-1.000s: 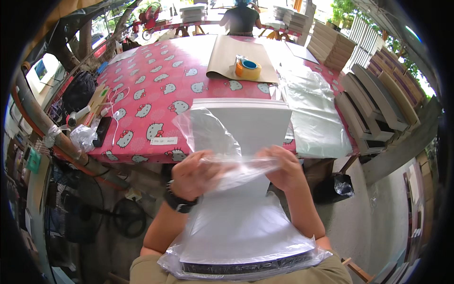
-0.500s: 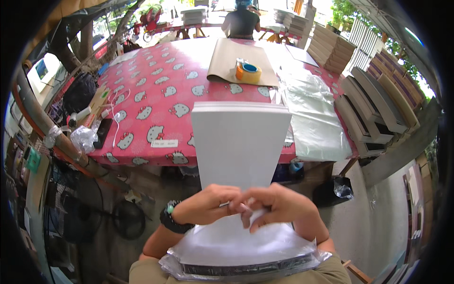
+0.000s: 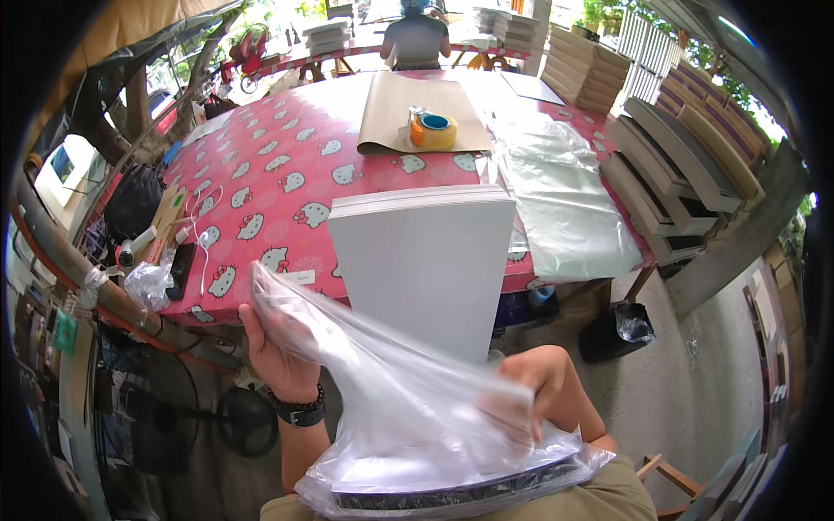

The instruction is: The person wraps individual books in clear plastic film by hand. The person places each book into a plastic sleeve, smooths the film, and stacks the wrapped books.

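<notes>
A clear plastic bag (image 3: 382, 356) stretches diagonally between my hands, over a white panel (image 3: 373, 478) with a dark front edge that lies on my lap. My left hand (image 3: 282, 352) is raised at the left, palm toward me. Its fingers are stretched out under the film, with the thumb apart. My right hand (image 3: 532, 378) has bent fingers closed at the bag's other side; motion smears their tips. Just beyond, a stack of white panels (image 3: 421, 260) stands upright against the table's near edge.
The pink patterned table (image 3: 252, 191) bears brown paper (image 3: 382, 113), tape rolls (image 3: 433, 132) and plastic sheets (image 3: 573, 200). Stacked frames (image 3: 669, 191) stand at the right. A black bin (image 3: 612, 334) sits on the floor. Another person (image 3: 415, 39) sits far back.
My hands were together in front of the white stack; now they are apart, the left moved up and left, the right slightly lower. The clear film now spreads between them. The view has shifted slightly.
</notes>
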A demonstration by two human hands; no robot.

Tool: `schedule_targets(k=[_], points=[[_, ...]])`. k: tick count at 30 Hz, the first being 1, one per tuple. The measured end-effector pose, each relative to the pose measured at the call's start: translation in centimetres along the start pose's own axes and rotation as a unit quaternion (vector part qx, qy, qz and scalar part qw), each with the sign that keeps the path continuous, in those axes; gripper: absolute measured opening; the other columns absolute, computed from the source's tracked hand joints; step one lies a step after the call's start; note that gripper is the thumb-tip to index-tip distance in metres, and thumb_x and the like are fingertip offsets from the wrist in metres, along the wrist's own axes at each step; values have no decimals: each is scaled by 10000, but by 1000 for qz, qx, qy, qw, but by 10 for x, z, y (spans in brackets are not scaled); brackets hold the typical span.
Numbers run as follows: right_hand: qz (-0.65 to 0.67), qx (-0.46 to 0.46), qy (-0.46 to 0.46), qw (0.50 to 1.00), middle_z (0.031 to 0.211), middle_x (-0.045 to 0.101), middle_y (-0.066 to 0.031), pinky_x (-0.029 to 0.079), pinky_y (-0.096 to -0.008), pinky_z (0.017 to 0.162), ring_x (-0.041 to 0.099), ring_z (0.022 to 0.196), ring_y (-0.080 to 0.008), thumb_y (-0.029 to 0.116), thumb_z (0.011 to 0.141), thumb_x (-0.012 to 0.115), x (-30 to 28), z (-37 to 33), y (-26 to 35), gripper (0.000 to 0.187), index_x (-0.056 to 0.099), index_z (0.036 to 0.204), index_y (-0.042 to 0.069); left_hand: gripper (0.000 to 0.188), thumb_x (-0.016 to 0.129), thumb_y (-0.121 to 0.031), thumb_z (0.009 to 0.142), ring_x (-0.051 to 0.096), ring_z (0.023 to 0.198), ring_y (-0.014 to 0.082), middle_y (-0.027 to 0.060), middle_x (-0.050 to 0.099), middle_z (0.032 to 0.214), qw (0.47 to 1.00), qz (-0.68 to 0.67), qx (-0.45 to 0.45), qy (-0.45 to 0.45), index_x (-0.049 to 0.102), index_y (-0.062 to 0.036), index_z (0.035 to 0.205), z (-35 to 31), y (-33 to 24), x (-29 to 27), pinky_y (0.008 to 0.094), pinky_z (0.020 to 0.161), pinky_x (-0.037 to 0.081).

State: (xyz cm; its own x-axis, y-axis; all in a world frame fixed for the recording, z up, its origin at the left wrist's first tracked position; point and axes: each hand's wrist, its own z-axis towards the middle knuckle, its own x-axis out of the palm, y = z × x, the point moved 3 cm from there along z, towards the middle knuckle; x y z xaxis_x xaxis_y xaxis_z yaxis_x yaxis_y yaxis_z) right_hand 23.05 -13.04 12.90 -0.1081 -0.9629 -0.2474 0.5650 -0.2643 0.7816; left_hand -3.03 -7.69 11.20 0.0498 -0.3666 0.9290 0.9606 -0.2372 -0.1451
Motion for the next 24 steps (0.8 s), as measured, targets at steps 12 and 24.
schedule_targets(k=[12,24], points=[[118,223,-130,959,894,621,-177,480,-399,660,614,763,-259,181,699,701,-6,-30,-11,274,622,902,16,486,554,-327,797,541,811,181,100,542,910,991,108,-28,73,425,-17,1147,2,-31,-43,308,651,461],[-519,277,-600,542,542,462,29,355,-216,462,416,485,-52,118,779,534,-91,-61,26,204,591,953,29,239,591,-37,669,512,781,232,62,537,754,292,876,377,64,601,-6,906,90,-19,1,321,729,423]])
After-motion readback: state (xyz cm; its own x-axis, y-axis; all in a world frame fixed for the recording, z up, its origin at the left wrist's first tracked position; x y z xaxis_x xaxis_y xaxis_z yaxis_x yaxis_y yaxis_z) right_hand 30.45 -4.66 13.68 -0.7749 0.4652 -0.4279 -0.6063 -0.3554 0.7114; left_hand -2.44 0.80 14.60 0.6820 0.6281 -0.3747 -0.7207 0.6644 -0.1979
